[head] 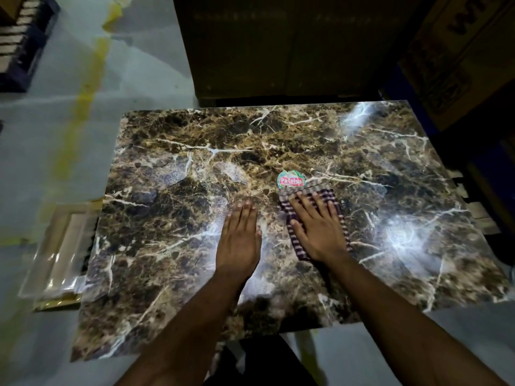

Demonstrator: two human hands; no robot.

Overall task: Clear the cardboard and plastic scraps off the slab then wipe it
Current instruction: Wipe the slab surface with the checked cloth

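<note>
The brown marble slab [195,162] lies flat over the grey floor [139,65]. My right hand [317,227] presses a checked cloth [328,195] flat against it near the middle, fingers spread and straight, just below a round sticker [290,180]. My left hand [239,238] rests open on the bare slab beside it. Plastic scraps [55,254] lie off the slab's left edge on the floor.

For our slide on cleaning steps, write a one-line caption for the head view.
Right hand presses a checked cloth flat on the marble slab below a sticker; left hand rests flat beside it.
</note>
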